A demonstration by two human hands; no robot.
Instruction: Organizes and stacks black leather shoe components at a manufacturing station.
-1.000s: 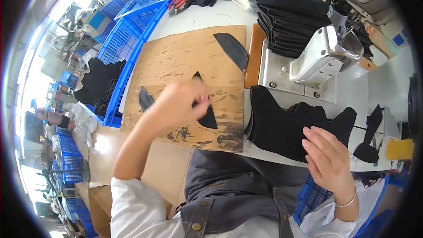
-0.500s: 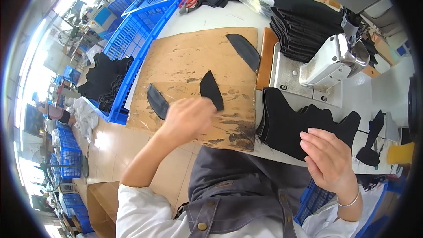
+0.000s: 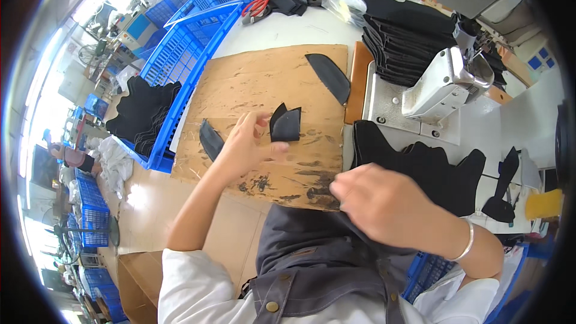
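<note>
My left hand [image 3: 249, 144] is over the brown cardboard sheet [image 3: 240, 78], fingers and thumb apart, holding nothing. Just beside its fingertips lies a small black fabric piece [image 3: 286, 126], part of it folded over. Another dark curved piece [image 3: 211, 139] lies left of the hand, partly covered by it. At the sheet's upper right corner rests a third dark curved piece [image 3: 329, 77]. My right hand [image 3: 378, 201] is in front of a stack of black cut pieces [image 3: 420, 171], near the cardboard's lower right corner. Its fingers look curled but are blurred, with the tips hidden.
A white machine [image 3: 432, 90] stands at the right, beside a tall stack of black pieces [image 3: 399, 48]. Blue crates [image 3: 180, 54] line the left, one holding black cut pieces [image 3: 141, 114]. Red-handled scissors [image 3: 257, 7] lie at the back of the table.
My right hand has moved left, from over the black stack toward the cardboard. My left hand has opened and shifted slightly up and left. The middle black piece now has a folded-over part.
</note>
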